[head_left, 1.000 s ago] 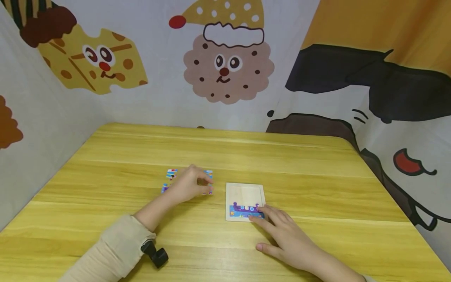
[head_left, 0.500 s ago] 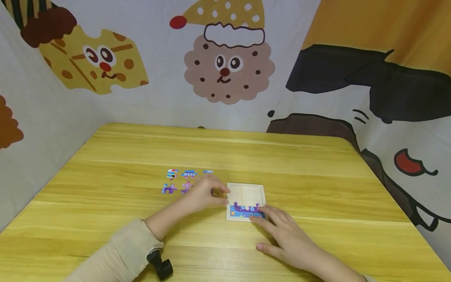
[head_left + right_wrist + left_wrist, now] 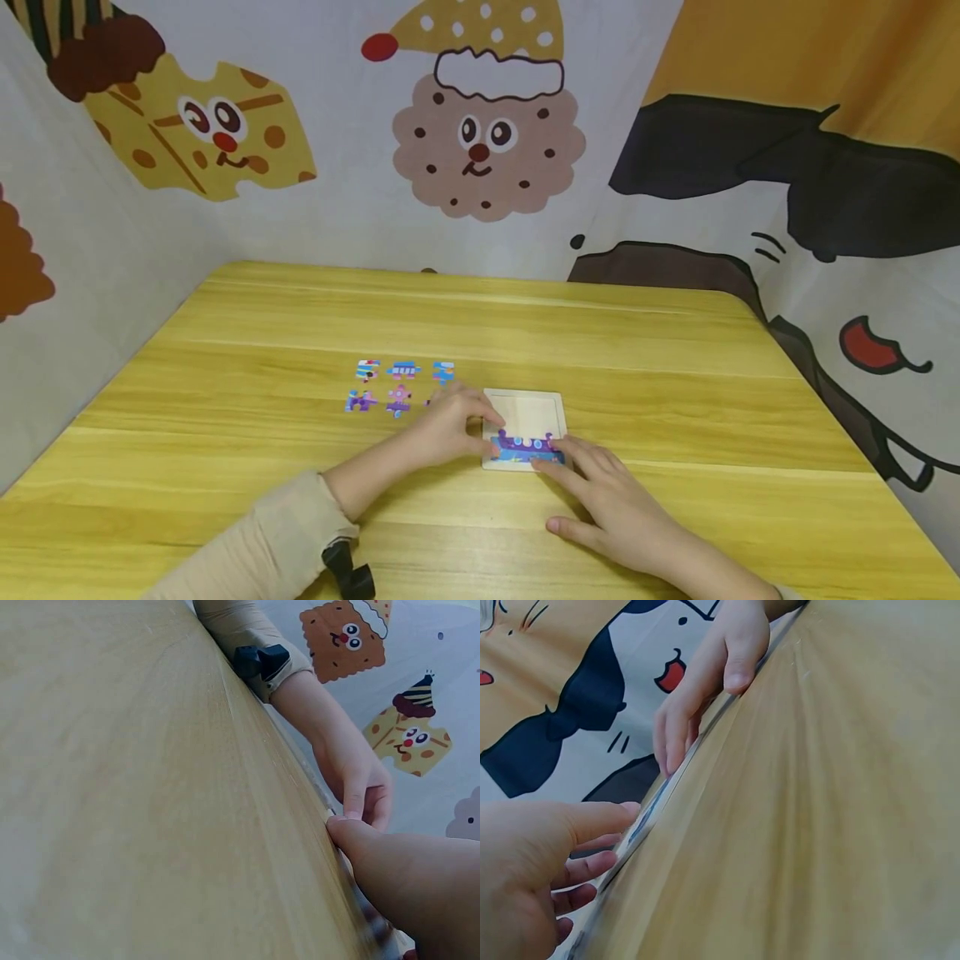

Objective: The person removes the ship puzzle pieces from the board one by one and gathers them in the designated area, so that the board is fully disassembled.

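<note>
Left hand [image 3: 448, 427] sitting at left edge of tray [image 3: 525, 410], fingers parted; right hand [image 3: 615, 508] resting on right edge, fingers extended. Loose pieces [image 3: 405, 369] lying on bench [image 3: 247, 400].

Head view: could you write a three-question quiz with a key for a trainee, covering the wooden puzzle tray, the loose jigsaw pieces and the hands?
1. On which side of the wooden puzzle tray do the loose jigsaw pieces lie?
2. True or false: the tray is completely filled.
3. Which hand reaches over the tray's near right corner? A) left B) right

Key:
1. The left side.
2. False: a purple-and-blue strip covers only the near part, and bare wood shows beyond it.
3. B, the right hand.
</note>
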A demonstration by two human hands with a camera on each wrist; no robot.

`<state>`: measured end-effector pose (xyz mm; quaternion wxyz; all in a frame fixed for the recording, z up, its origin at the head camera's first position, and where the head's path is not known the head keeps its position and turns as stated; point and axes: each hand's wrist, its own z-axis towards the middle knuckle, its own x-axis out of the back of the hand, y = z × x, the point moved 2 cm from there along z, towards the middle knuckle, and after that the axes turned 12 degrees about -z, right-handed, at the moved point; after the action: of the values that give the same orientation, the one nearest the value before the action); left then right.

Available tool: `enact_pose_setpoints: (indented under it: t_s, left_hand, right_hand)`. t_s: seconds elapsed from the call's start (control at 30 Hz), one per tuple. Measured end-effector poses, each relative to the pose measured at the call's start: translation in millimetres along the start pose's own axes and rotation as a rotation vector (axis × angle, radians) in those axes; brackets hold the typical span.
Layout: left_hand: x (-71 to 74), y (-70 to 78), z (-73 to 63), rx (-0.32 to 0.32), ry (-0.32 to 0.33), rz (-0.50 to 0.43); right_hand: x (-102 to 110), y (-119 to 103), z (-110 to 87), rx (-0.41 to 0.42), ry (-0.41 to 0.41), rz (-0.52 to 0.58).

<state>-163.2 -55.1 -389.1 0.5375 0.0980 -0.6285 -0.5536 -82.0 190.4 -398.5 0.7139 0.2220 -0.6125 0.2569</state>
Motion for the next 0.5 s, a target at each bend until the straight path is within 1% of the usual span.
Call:
enact_pose_setpoints:
  t_s: [0.27, 0.5]
  left_hand:
    - [-5.7, 0.0, -0.2, -0.004, -0.009, 0.032]
    - [-6.8, 1.7, -0.8, 0.028, -0.009, 0.015]
  right_hand:
    - [0.2, 0.1, 0.2, 0.002, 0.0, -0.001]
    - [-0.7, 0.0, 0.4, 0.01, 0.014, -0.004]
